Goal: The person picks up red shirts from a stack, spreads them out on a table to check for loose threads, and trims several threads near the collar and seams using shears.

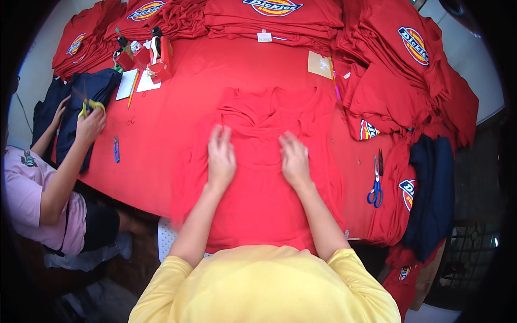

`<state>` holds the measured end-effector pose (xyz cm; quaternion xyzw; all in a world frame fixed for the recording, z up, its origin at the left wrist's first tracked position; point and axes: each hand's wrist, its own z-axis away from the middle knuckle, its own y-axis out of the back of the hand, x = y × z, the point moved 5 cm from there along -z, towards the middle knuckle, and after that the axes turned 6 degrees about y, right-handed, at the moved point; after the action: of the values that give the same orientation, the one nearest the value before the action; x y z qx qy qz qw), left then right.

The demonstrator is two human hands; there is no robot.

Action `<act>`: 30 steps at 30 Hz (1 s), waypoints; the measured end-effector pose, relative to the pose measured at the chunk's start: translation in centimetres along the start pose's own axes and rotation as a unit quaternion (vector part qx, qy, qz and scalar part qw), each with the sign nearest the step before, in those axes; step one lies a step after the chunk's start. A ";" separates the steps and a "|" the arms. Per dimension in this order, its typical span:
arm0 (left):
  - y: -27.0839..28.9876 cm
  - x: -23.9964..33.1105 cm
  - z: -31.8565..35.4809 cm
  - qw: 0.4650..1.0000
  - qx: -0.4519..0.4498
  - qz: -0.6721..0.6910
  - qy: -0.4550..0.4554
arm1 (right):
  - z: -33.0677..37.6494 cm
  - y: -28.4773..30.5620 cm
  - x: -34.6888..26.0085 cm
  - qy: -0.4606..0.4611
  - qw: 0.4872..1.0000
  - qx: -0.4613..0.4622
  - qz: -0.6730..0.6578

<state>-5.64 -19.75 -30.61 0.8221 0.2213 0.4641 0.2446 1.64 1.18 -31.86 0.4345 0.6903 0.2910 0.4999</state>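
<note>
The red-covered table (177, 97) fills the field, ringed from ten o'clock round to three o'clock by stacks of folded red shirts (280, 19), with a dark navy garment (431, 188) hanging at four o'clock. The red shirt (258, 183) under inspection lies flat at centre, neck opening toward twelve o'clock, hem running off the near edge toward me at six o'clock. My left hand (221, 159) and right hand (294, 160) rest palm-down on its chest, apart from one another, fingers spread and gripping nothing. At nine o'clock a co-worker in a pink top holds yellow-handled snips (86, 107) over dark blue cloth (81, 107). Blue-handled scissors (375, 185) lie at three o'clock, well apart from my right hand; a tape dispenser (160, 56) sits at eleven o'clock; a small blue cutter (116, 148) lies at nine o'clock. Risk noted: the upper shirt shows bunched folds around the collar, and uneven pressure from my palms could set creases. The overhanging hem could drag the garment off square. Red on red makes edges hard to judge, so misalignment may pass unseen.
</note>
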 end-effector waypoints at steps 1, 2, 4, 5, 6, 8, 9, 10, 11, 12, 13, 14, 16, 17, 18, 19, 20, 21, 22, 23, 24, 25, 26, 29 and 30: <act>0.5 -1.1 -1.6 0.996 0.083 -0.008 0.008 | -1.3 1.0 0.8 0.013 0.994 0.103 0.035; 0.2 -1.9 -3.0 0.997 0.054 -0.027 0.039 | -2.7 1.9 1.5 0.006 0.985 0.150 0.089; 0.1 -2.6 -5.5 0.994 -0.013 -0.064 0.090 | -5.1 2.8 3.1 -0.019 0.981 0.159 0.109; 0.1 -2.9 -6.5 0.989 -0.052 -0.084 0.113 | -6.0 2.5 4.2 -0.038 0.989 0.119 0.073; 0.0 -3.4 -7.3 0.981 -0.092 -0.103 0.135 | -6.5 2.2 5.1 -0.057 0.994 0.080 0.038; 0.3 -4.7 -8.7 0.983 -0.075 -0.092 0.138 | -6.4 3.2 6.1 -0.087 0.986 0.133 0.041; 0.4 -5.0 -8.9 0.984 -0.067 -0.087 0.141 | -6.3 3.5 6.5 -0.101 0.981 0.158 0.043; 0.6 -5.3 -8.9 0.985 -0.021 -0.063 0.158 | -6.3 3.3 6.9 -0.128 0.973 0.188 0.030; 0.6 -5.3 -8.8 0.988 -0.013 -0.052 0.144 | -6.4 3.2 6.7 -0.138 0.975 0.172 0.033; 0.7 -5.3 -8.8 0.991 -0.004 -0.041 0.130 | -6.7 3.2 6.3 -0.149 0.976 0.156 0.036; 0.9 -5.3 -8.7 0.993 0.005 -0.030 0.116 | -6.8 3.1 6.2 -0.159 0.976 0.141 0.039; 1.2 -5.0 -8.9 0.992 -0.022 0.005 0.122 | -6.7 3.6 6.1 -0.123 0.979 0.162 0.015; 2.4 -3.8 -9.2 0.985 -0.078 0.075 0.135 | -5.6 4.7 6.4 -0.054 0.978 0.201 -0.033; 3.9 -3.0 -8.6 0.993 -0.065 0.058 0.081 | -4.9 5.6 5.5 -0.022 0.977 0.207 -0.035; 5.4 -2.4 -7.1 0.997 -0.055 0.042 0.028 | -3.5 7.0 3.9 0.007 0.977 0.211 -0.035; 6.3 -1.8 -5.3 0.998 -0.046 0.028 -0.026 | -1.7 8.0 2.9 0.035 0.975 0.215 -0.034; 6.7 -1.8 -3.2 0.996 -0.084 0.002 -0.033 | 0.3 7.8 2.8 0.042 0.986 0.159 -0.008; 7.0 -1.9 -1.0 0.992 -0.121 -0.025 -0.041 | 2.3 7.5 2.8 0.052 0.993 0.104 0.017; 7.0 -2.0 0.6 0.985 -0.160 -0.050 -0.047 | 3.7 7.0 2.9 0.059 0.996 0.047 0.041; 7.4 -2.5 1.2 0.990 -0.144 -0.004 -0.011 | 4.1 7.0 3.0 0.065 0.995 0.052 0.046; 7.6 -2.8 1.9 0.991 -0.125 0.043 0.026 | 4.5 6.9 2.9 0.072 0.995 0.056 0.051; 7.9 -3.1 2.5 0.988 -0.105 0.089 0.063 | 4.8 6.7 2.6 0.079 0.993 0.060 0.056; 8.0 -2.8 2.4 0.989 -0.106 0.074 0.071 | 4.8 6.7 2.1 0.063 0.994 0.068 0.065; 8.0 -3.3 2.4 0.984 -0.110 0.113 0.078 | 3.0 6.2 -1.4 0.032 0.992 0.086 0.084; 7.8 -3.1 2.0 0.986 -0.112 0.105 0.066 | 2.2 4.9 -3.3 0.097 0.990 0.103 0.028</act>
<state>-4.28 -28.14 -28.81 0.7759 0.0964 0.5620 0.2700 5.67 0.39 -27.03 0.4722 0.7494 0.2732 0.3751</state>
